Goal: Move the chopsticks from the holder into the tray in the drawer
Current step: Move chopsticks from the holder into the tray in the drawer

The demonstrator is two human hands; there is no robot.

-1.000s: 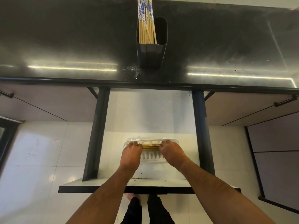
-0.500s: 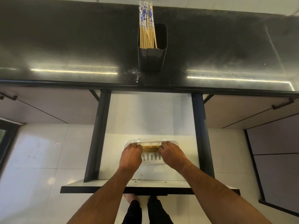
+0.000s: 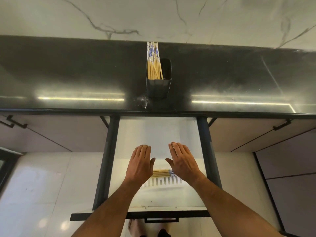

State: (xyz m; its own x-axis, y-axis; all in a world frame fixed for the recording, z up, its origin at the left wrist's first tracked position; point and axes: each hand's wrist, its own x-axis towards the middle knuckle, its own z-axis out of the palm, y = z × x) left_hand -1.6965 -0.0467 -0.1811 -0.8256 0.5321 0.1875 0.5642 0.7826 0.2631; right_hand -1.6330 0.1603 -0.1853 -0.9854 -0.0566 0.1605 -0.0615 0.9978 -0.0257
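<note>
A dark rectangular holder (image 3: 159,88) stands on the black countertop (image 3: 68,79), with several bamboo chopsticks (image 3: 153,65) with blue-and-white tops upright in its left side. Below, the drawer (image 3: 159,199) is pulled out. A white slotted tray (image 3: 162,183) lies in it with several chopsticks (image 3: 161,173) resting flat across it. My left hand (image 3: 140,164) and my right hand (image 3: 183,162) hover above the tray, fingers extended, each holding nothing. They cover the tray's two ends.
Dark drawer rails (image 3: 109,151) run down both sides of the drawer. Closed cabinet fronts with black handles (image 3: 282,125) flank it. A marble wall (image 3: 153,16) backs the counter. White floor tiles (image 3: 42,185) and my feet show below.
Both hands have let go of the chopsticks in the tray, lifted and opened flat, moving toward the counter. The camera has tilted up, showing the wall.
</note>
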